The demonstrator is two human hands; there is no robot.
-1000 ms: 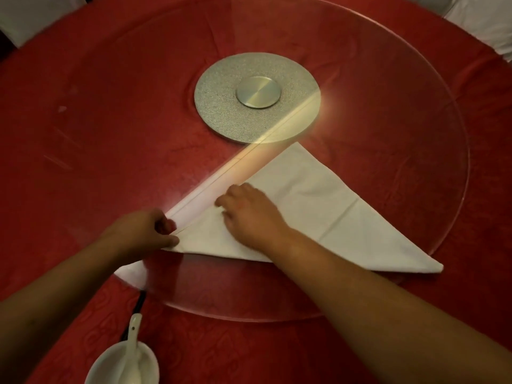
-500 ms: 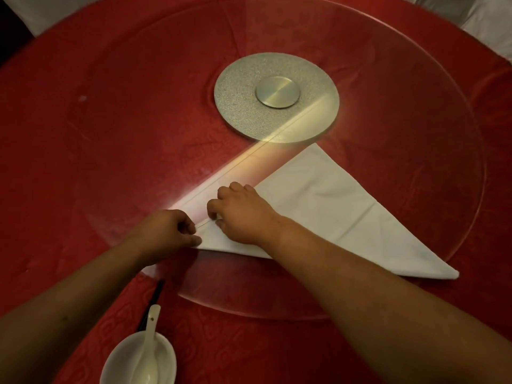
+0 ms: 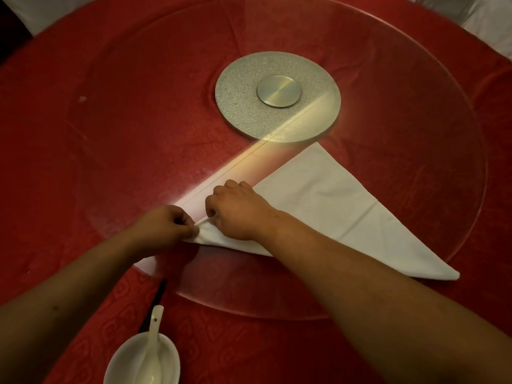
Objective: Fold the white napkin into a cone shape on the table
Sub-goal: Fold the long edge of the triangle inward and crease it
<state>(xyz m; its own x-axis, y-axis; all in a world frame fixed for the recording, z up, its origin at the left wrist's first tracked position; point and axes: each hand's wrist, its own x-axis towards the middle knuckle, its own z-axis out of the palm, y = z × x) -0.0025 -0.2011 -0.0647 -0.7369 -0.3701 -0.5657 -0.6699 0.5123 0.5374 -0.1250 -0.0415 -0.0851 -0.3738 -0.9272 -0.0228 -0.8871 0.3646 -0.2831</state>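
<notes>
Napkin (image 3: pixel 332 206) lies as a flat white triangle on the glass turntable (image 3: pixel 133 112), right of centre in the frame. Its top point sits just under the silver hub (image 3: pixel 277 98) and its far point reaches the turntable's lower right rim. My left hand (image 3: pixel 163 228) pinches the triangle's left corner, thumb and fingers curled tight round it, with the cloth lifted a little off the glass. My right hand (image 3: pixel 238 212) sits just beside it, knuckles up, fingers curled down onto the long upper edge. That grip looks narrow and closed on the cloth, though the fingertips themselves are hidden under the hand.

I judge this to be the very start of the roll, with most of the triangle not yet wound. To do it well, I would make the left corner the cone's tip and hold that pinch small and fixed. The right hand should turn the edge round it, drawing cloth in from the right with even tension so the layers wind snug. Glass is slick and the turntable may spin, so I would push down rather than sideways.

A bowl (image 3: pixel 124 364) with a spoon (image 3: pixel 153 336) and chopsticks (image 3: pixel 158 295) sit at lower left on the red surface (image 3: pixel 41 134), well apart from the napkin.
</notes>
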